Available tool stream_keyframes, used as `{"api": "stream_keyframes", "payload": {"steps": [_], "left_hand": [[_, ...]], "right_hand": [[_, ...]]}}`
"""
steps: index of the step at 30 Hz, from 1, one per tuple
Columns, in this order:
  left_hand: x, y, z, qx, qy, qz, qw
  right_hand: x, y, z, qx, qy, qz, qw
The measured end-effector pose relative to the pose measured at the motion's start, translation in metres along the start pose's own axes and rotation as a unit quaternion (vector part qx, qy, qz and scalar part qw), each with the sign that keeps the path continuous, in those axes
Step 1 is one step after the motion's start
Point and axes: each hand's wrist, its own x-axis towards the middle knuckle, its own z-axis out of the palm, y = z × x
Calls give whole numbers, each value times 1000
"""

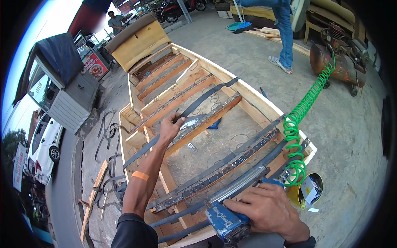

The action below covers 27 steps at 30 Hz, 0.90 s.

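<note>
My left hand (170,127) pinches a black elastic strap (204,97) that runs across a wooden furniture frame (257,100). One end of the strap lies over the frame's right rail, and the other passes under my left forearm to the left side. In my right hand (266,208) is a blue pneumatic staple gun (225,219), low over the near part of the frame. A green coiled air hose (308,101) joins it at the back. Dark straps with staples lie along several cross slats, and thin wire springs (240,142) curl between them.
A hand saw (190,122) lies on the floor inside the frame. To the right are a yellow bucket (294,194) and a rusty air compressor (337,64). Loose straps (103,132) and a wood strip (94,194) lie left. A person in jeans (285,37) stands beyond the frame.
</note>
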Motion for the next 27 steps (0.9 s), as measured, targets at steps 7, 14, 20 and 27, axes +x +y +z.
{"api": "stream_keyframes", "payload": {"steps": [7, 14, 20, 27], "left_hand": [[51, 90, 91, 190, 59, 261, 945], [167, 131, 227, 277, 2, 171, 946], [235, 114, 262, 226, -163, -45, 959], [183, 179, 258, 279, -175, -22, 944]], "right_hand": [[-36, 83, 20, -214, 291, 207, 909], [-64, 165, 67, -322, 371, 343, 801], [-71, 175, 89, -301, 424, 419, 744], [-67, 183, 87, -258, 347, 436, 789]]}}
